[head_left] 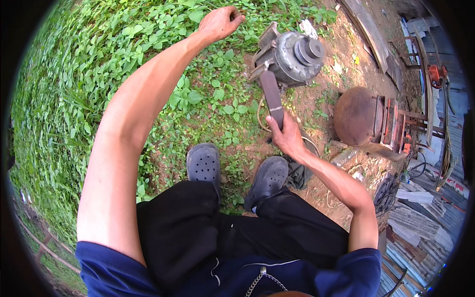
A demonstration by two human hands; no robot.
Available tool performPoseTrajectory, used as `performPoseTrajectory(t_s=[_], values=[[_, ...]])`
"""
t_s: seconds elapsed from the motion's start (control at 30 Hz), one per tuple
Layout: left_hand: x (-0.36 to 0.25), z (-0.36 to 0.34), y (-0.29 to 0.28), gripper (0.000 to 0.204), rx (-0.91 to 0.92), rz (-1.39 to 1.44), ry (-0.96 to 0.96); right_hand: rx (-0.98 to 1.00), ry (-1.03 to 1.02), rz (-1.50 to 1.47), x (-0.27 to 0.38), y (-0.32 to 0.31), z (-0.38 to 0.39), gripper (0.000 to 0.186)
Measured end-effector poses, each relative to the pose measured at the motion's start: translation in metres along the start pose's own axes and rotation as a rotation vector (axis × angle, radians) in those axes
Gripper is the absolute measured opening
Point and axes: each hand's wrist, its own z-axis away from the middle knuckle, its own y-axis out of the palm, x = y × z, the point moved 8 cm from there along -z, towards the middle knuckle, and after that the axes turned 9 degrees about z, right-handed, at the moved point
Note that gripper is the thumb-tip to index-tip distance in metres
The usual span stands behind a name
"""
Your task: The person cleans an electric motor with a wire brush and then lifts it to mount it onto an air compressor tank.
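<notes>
My right hand [288, 136] grips one end of a dark brown flat bar [271, 96] with a rounded far end and a pale line across it. The bar points away from me, its tip just in front of a grey electric motor [292, 57] with a stepped round pulley. Whether the tip touches the motor, I cannot tell. Stretched far forward, my left hand [221, 24] is over the green plants to the left of the motor. Its fingers are loosely curled, and nothing shows in them.
Leafy weeds [74, 114] cover the left side. My grey clogs [204, 163] stand on the ground before me. A rusty rounded metal machine [354, 116] is at right, near a plastic bottle [345, 157] and dark cloth [299, 174]. Planks [368, 32] and corrugated sheets [420, 222] lie beyond.
</notes>
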Motion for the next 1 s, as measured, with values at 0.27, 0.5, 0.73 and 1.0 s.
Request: performPoseTrajectory(t_s=[0.27,0.5,0.73,1.0], values=[[0.035,0.012,0.000,0.038,0.014,0.155,-0.161,-0.266,0.045,-0.062,0.056,-0.080,-0.026,0.055],[0.035,0.033,0.014,0.052,0.126,0.076,-0.152,-0.370,-0.124,0.083,0.013,0.014,0.001,0.041],[0.068,0.040,0.009,0.051,0.108,0.046,-0.210,0.044,0.115,0.064,0.031,0.085,0.014,0.036],[0.074,0.041,0.010,0.046,0.052,0.085,-0.302,-0.368,0.171,-0.147,0.030,0.090,-0.092,0.037]])
